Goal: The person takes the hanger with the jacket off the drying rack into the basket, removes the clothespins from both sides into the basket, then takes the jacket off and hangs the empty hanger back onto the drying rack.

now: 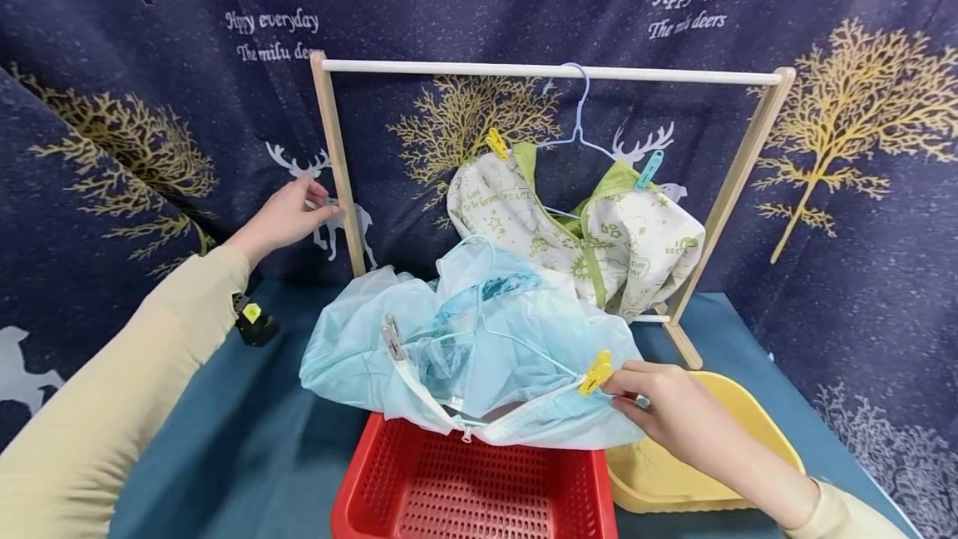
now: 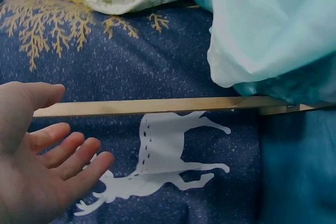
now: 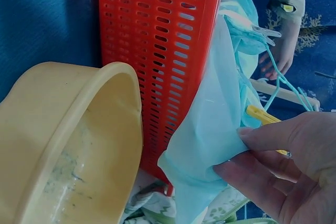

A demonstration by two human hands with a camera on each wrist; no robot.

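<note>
A light blue, thin hooded jacket (image 1: pixel 352 348) lies spread on a light blue hanger (image 1: pixel 524 343), over the back of the red basket. A grey clothespin (image 1: pixel 392 338) sits on one shoulder and a yellow clothespin (image 1: pixel 596 373) on the other. Beside the yellow one, my right hand (image 1: pixel 674 406) pinches the jacket's fabric between thumb and fingers, as the right wrist view shows. My left hand (image 1: pixel 288 215) is raised beside the left wooden post (image 1: pixel 340 165) of the rack, fingers loosely spread, holding nothing.
From the rack's white bar (image 1: pixel 449 68) hangs a white and green printed garment (image 1: pixel 509 198) on a hanger, with yellow and blue clothespins. The red basket (image 1: pixel 359 472) stands in front. A yellow basin (image 1: pixel 778 447) is at its right. Patterned dark blue cloth backs the table.
</note>
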